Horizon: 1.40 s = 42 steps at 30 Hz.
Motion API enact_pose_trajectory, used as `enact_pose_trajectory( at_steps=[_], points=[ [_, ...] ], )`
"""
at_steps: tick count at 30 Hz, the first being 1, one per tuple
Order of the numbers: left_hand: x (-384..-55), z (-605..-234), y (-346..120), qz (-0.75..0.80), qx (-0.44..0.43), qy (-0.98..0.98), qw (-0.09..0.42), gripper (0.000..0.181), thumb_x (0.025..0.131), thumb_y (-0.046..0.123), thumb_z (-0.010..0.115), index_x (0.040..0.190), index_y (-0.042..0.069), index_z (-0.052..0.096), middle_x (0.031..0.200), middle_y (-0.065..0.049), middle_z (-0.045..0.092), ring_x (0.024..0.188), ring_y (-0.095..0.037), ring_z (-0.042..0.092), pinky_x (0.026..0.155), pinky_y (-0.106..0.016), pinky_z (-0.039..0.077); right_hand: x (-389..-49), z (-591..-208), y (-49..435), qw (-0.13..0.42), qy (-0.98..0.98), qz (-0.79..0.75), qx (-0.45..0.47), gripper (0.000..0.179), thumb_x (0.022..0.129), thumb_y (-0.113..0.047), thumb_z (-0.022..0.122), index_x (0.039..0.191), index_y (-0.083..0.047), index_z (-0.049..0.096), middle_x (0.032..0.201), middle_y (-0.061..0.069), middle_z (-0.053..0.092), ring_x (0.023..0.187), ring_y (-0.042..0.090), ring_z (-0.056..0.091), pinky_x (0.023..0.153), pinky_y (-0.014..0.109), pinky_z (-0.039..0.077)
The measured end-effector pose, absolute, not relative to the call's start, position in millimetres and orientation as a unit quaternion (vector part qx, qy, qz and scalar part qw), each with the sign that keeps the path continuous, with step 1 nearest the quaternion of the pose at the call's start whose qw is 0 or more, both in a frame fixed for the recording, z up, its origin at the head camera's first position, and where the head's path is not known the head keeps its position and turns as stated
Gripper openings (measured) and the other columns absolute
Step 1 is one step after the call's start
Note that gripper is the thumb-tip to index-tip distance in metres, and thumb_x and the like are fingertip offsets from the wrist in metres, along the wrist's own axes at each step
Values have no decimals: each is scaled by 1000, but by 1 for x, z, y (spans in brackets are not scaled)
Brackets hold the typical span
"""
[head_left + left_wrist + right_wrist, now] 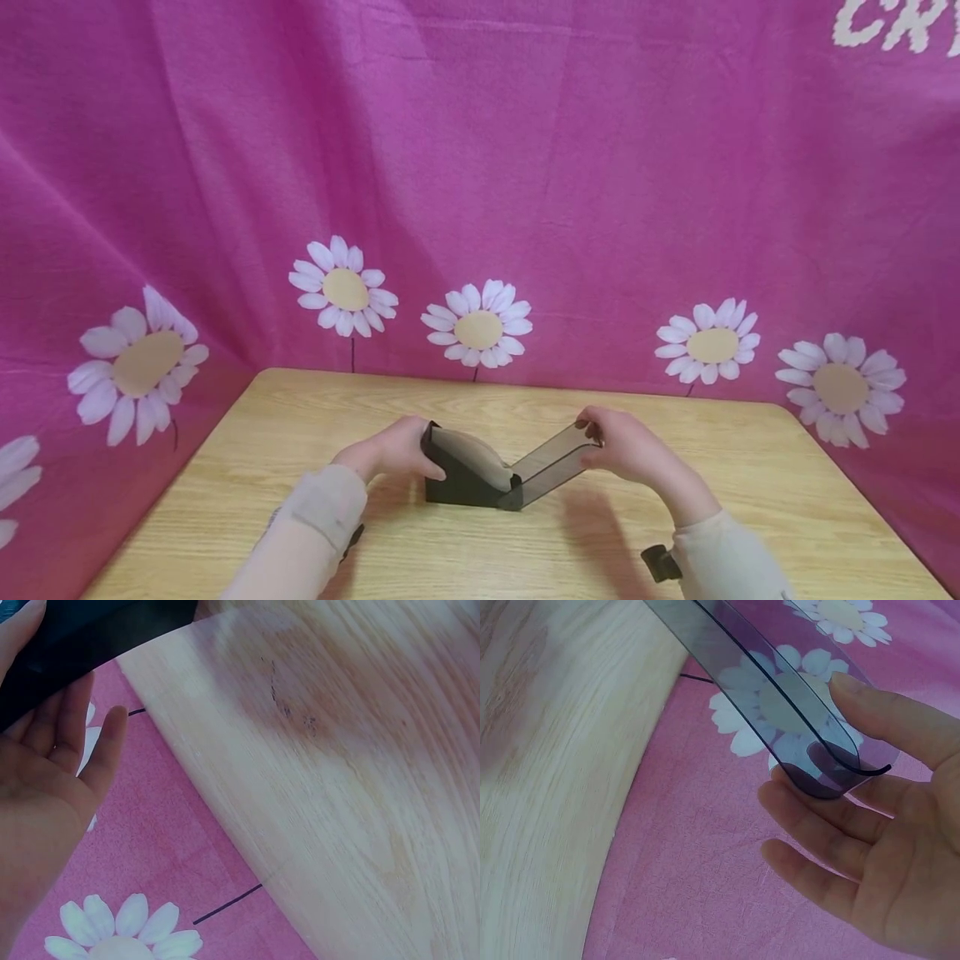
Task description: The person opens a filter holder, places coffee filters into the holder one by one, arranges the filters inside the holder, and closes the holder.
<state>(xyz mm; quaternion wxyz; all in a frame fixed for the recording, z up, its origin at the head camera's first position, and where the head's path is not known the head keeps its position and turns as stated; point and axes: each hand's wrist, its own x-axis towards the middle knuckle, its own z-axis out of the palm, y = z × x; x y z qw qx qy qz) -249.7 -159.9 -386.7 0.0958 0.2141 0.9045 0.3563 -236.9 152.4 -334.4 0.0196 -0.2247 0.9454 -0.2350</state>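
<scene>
A black box [467,482] with a smoky see-through lid [558,458] stands near the middle of the table. The lid is hinged at the box's right end and slants up to the right, swung away from the body. Something pale and curved [477,454] shows along the box's top; its kind is unclear. My left hand [392,450] grips the box's left end, thumb on the near side and fingers behind. At the lid's free end, my right hand [630,447] pinches it between thumb and fingers. The right wrist view shows this lid [754,682] with fingers visible through it.
The light wood table [315,575] has a far edge that meets a pink cloth [585,183] printed with white daisies. That cloth also hangs along the left and right sides. Dark straps [662,563] sit at the wrists.
</scene>
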Motion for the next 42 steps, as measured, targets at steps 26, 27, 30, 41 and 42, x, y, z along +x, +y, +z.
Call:
enact_pose_trajectory(
  at_steps=[26,27,30,41,42],
  points=[
    [-249,-396,-164,371,219,898,93,28,70,12,80,92,6,64,86,0,65,77,-9,54,75,-27,47,-239,-372,94,-22,890,-417,-182,31,72,-7,75,96,-1,55,89,9,63,86,20,60,80,37,51],
    [-248,-396,-165,370,217,899,94,28,70,13,80,92,7,64,86,0,65,77,-9,54,75,-27,47,-239,-374,93,-21,891,-416,-183,31,72,-7,75,95,-1,55,89,9,63,86,20,60,80,38,51],
    [-245,-397,-167,367,209,901,99,27,73,16,79,93,8,63,85,0,64,77,-10,55,73,-28,47,-238,-378,91,-21,894,-407,-185,31,72,-9,77,93,-2,55,88,9,64,86,22,62,81,41,51],
    [-239,-401,-170,361,217,902,95,33,79,20,74,106,10,60,90,-1,62,80,-14,55,70,-28,46,-237,-376,87,-19,906,-374,-196,34,70,-8,79,88,-5,52,83,4,57,82,17,56,74,34,46],
    [-239,-401,-170,358,218,903,91,33,78,19,74,107,9,59,90,0,62,80,-15,55,70,-29,45,-237,-375,87,-18,907,-373,-195,34,70,-8,79,88,-5,51,83,4,57,81,16,55,74,33,45]
  ],
)
